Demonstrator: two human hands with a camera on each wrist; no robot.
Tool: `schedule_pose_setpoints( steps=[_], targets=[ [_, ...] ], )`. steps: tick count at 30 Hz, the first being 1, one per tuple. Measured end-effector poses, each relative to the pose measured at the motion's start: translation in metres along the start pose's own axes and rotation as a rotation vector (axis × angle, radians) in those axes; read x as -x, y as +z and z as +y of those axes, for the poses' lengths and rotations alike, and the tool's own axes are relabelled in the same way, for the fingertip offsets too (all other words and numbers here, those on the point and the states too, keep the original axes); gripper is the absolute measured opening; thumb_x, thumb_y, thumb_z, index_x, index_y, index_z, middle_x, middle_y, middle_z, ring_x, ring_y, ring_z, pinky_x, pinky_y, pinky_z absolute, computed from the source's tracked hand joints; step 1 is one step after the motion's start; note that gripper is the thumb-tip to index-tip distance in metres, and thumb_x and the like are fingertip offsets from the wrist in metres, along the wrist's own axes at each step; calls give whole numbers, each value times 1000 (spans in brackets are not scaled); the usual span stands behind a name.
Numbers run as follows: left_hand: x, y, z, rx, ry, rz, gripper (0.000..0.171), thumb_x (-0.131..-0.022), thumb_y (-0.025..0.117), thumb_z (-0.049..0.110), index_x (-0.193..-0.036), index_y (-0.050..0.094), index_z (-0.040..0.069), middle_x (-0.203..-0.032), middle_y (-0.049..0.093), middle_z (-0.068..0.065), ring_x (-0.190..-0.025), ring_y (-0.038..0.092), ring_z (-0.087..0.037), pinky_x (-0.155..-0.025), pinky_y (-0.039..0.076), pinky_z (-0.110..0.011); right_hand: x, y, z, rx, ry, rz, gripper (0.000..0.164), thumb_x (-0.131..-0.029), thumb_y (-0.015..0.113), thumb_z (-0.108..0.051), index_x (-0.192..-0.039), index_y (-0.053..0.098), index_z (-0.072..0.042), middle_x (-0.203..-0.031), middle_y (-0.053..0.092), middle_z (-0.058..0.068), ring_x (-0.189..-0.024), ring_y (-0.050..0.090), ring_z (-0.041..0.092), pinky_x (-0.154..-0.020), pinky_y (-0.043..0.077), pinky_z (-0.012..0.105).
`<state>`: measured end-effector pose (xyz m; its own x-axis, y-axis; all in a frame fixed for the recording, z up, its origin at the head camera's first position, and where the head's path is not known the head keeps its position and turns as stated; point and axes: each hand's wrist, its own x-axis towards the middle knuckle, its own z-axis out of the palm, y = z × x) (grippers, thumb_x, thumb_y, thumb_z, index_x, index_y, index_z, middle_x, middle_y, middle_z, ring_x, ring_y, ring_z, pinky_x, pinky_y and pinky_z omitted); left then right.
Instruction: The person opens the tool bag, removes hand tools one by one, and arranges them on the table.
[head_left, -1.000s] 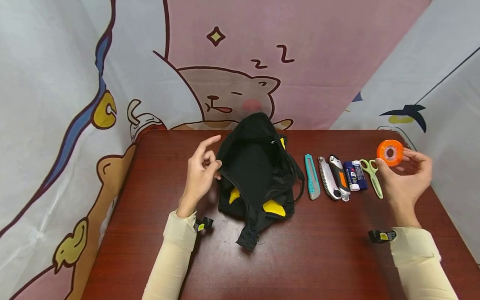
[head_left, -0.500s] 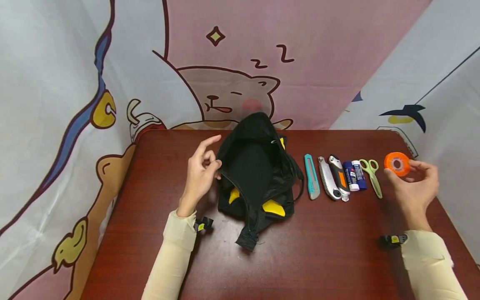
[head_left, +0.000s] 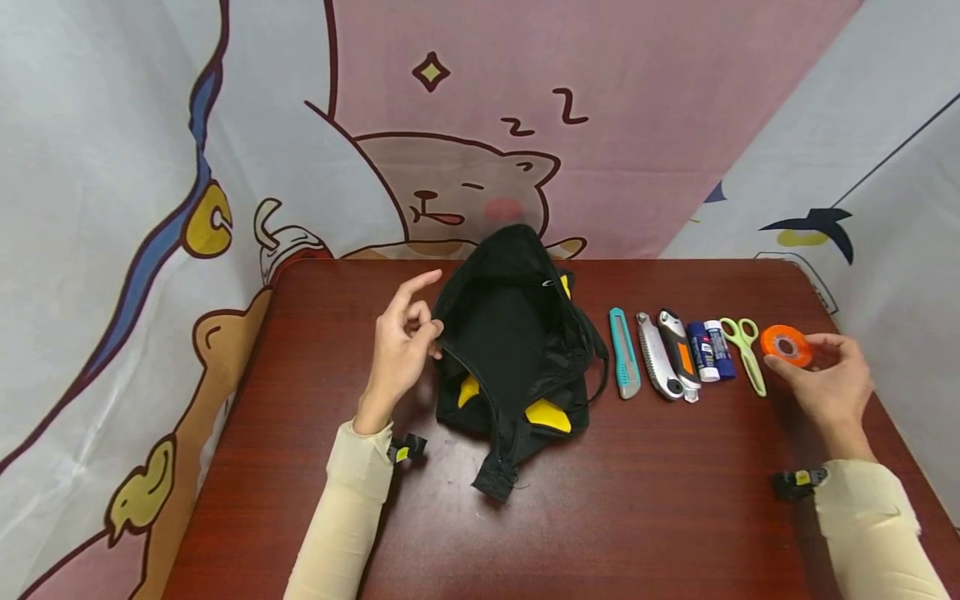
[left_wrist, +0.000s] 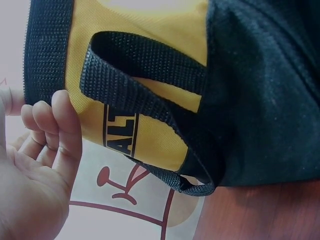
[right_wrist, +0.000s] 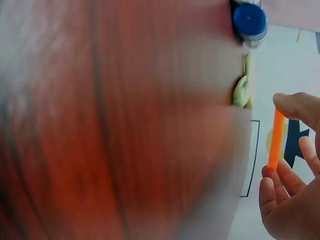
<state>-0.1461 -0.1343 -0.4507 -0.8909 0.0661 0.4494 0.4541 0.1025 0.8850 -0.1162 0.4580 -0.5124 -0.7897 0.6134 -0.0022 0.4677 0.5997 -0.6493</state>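
Observation:
In the head view a black bag (head_left: 517, 350) with yellow patches lies with its mouth gaping toward the camera. My left hand (head_left: 402, 350) pinches the left edge of that mouth. The left wrist view shows the bag's yellow side (left_wrist: 160, 145), a black strap loop (left_wrist: 115, 82) and curled fingers (left_wrist: 66, 120) at the zipper band. On the right, my right hand (head_left: 832, 383) holds an orange tape roll (head_left: 767, 340) between thumb and fingertips, beside the green scissors (head_left: 750, 362). From the right wrist the tape roll (right_wrist: 276, 142) appears edge-on.
Left of the scissors lie two glue sticks (head_left: 702, 354), an orange-and-black utility knife (head_left: 681, 350), a silver cutter (head_left: 657, 354) and a teal cutter (head_left: 624, 354) in a row. The brown table (head_left: 637, 517) meets a cartoon-printed cloth (head_left: 615, 167) at the back.
My right hand has moved right and then down toward the viewer with the orange tape roll, which now sits lower, near the scissors. The left hand and bag stay put.

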Motion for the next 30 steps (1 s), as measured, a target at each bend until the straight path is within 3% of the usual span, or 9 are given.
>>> schedule_pose_setpoints(
  steps=[6,11,17,23,30],
  targets=[
    [0,1,0,2,3,-1,66,-94,59,-12,-156,62,13,-65,44,-4,-47,58,-24,-48,59,-29,-5,-1,9,58,-1,-29,69,-98,84,-29,-151,50,0,-157,52,23,-106,48,21,-90,42,25],
    [0,1,1,3,2,2,67,-95,58,-11,-156,63,15,-65,44,-4,-47,58,-23,-48,60,-29,-9,1,14,85,-40,-46,69,-100,81,-29,-153,49,3,-156,51,29,-110,49,32,-92,42,35],
    [1,1,1,4,-6,2,67,-95,58,-11,-156,63,16,-66,44,-4,-47,58,-20,-49,60,-29,-11,2,17,95,-62,-67,68,-102,79,-25,-154,46,6,-154,50,34,-117,50,43,-105,44,53],
    [0,2,2,3,0,0,67,-95,59,-11,-156,63,16,-65,45,-4,-47,58,-19,-48,59,-29,-13,2,20,93,-131,-83,71,-101,81,-22,-153,44,11,-150,49,41,-133,48,56,-114,38,71],
    [0,2,1,7,-8,0,66,-95,60,-10,-156,63,14,-66,47,-4,-48,59,-18,-49,59,-28,-17,3,24,107,-207,-87,72,-97,83,-14,-151,45,13,-147,52,43,-135,50,59,-112,39,73]
  ],
)
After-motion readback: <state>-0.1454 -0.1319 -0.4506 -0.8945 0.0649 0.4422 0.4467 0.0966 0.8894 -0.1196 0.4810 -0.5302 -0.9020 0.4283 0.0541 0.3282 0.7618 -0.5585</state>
